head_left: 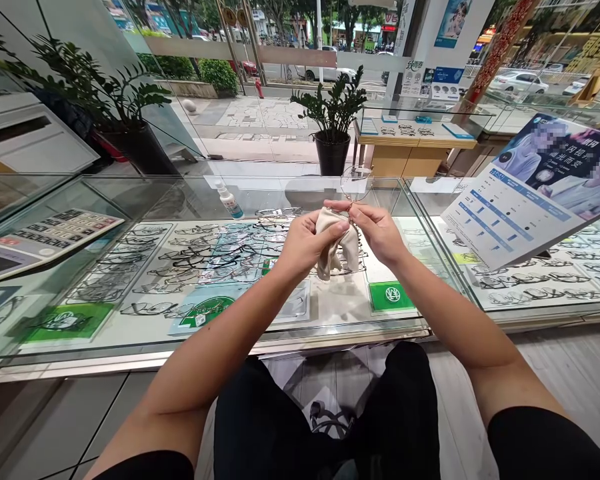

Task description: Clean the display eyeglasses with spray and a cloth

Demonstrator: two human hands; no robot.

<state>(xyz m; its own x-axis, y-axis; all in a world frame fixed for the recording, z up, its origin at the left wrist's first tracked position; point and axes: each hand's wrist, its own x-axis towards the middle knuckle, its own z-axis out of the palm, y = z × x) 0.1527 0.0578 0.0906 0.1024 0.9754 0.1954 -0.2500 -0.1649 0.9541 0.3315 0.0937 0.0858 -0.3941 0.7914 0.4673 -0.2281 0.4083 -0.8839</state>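
Note:
My left hand [307, 241] is closed on a beige cleaning cloth [349, 252], whose loose end hangs below the fingers. Close beside it, my right hand [379, 230] pinches a pair of thin-rimmed eyeglasses [359, 189]. One round lens rim stands up above the fingertips; the rest of the glasses is hidden by the cloth and fingers. Both hands meet over the glass display counter [330, 331], fingertips almost touching. A small white spray bottle [229, 200] with a blue lower part stands on the glass beyond my left hand.
Rows of eyeglass frames [220, 250] lie under the glass, with green cards [391, 297] among them. A tilted calendar board [530, 193] stands at right, a flat chart [45, 243] at left. Potted plants [333, 153] stand behind the counter, before the window.

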